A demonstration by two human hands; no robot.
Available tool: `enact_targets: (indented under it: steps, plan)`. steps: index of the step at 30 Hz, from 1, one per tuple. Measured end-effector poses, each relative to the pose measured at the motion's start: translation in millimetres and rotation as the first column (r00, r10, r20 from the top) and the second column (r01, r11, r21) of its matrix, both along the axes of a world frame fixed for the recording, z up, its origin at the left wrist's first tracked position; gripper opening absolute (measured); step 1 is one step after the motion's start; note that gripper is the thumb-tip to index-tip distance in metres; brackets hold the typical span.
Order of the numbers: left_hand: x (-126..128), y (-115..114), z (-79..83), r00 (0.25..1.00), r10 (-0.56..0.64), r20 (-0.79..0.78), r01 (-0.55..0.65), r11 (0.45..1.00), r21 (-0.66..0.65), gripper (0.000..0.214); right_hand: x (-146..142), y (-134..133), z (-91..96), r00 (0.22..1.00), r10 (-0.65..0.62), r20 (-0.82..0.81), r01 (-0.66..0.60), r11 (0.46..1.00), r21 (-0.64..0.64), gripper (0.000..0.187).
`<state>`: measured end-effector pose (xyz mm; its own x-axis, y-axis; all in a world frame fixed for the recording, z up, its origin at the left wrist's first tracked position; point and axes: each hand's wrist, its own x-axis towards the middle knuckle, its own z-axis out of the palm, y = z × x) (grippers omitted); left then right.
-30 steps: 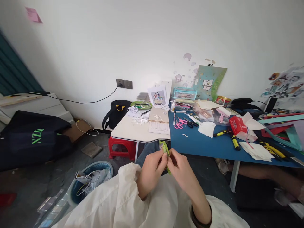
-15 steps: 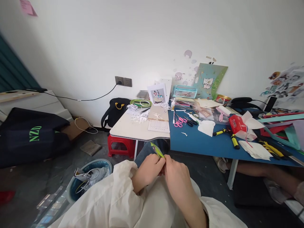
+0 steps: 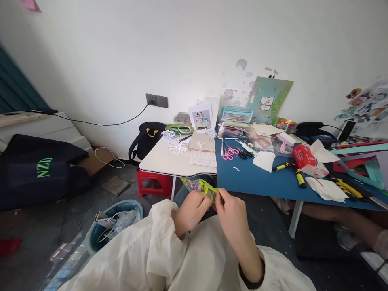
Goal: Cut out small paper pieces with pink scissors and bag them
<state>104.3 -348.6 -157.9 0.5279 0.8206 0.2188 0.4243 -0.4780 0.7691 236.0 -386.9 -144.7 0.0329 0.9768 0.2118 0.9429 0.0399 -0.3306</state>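
Note:
Both hands meet low in the middle of the head view, over my lap. My left hand (image 3: 194,212) pinches a small green printed wrapper (image 3: 200,186) by its near edge. My right hand (image 3: 232,214) pinches the same wrapper at its right end, fingers curled closed. The wrapper lies nearly flat, its printed face up, just below the edge of the white table (image 3: 163,161). Loose white sleeves cover both forearms.
A blue table (image 3: 257,182) holds pink scissors (image 3: 229,153), pliers with yellow handles (image 3: 295,171), a red tissue pack (image 3: 303,155) and paper. A blue waste bin (image 3: 113,222) stands at lower left, a red stool (image 3: 153,184) under the white table. Another person's legs (image 3: 342,220) reach under the blue table.
The wrapper has turned from upright and edge-on to nearly flat and spread out. Both hands stayed pinched on it, dipping lower and then rising toward the table edge.

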Motion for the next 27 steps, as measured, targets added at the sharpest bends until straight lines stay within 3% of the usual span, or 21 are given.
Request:
enact_targets:
  steps: [3, 6, 10, 12, 17, 21, 27]
  plan:
    - [-4, 0, 3.8, 0.999, 0.039, -0.015, -0.038, 0.997, 0.065, 0.031, 2, 0, -4.4, 0.996, 0.041, -0.073, -0.04, 0.999, 0.017, 0.019]
    - [-10, -1, 10.4, 0.997, 0.082, 0.004, -0.082, 0.98, 0.184, 0.008, 7, 1, -6.4, 0.986, 0.06, -0.154, -0.055, 0.998, 0.036, 0.021]
    - [-10, -1, 10.1, 0.998, 0.068, 0.01, -0.067, 0.938, 0.34, 0.079, 12, 0, -4.0, 0.951, 0.105, -0.291, -0.097, 0.994, 0.041, 0.023]
    - [-6, 0, 4.4, 0.998, 0.066, -0.006, -0.059, 0.924, 0.378, 0.092, 12, 0, -2.6, 0.924, 0.13, -0.359, -0.125, 0.991, 0.038, 0.025]
    - [3, 1, -7.6, 0.996, 0.09, 0.011, -0.085, 0.895, 0.439, 0.084, 12, -1, -3.4, 0.836, 0.173, -0.521, -0.18, 0.983, 0.036, 0.023]
    - [5, -1, -7.8, 0.994, 0.099, 0.053, -0.112, 0.875, 0.471, 0.07, 13, 0, -5.8, 0.78, 0.152, -0.607, -0.136, 0.988, 0.073, 0.007]
    - [5, -2, -8.2, 0.989, 0.109, 0.1, -0.144, 0.861, 0.487, 0.07, 12, -5, 0.3, 0.796, 0.215, -0.566, -0.123, 0.973, 0.197, 0.018]
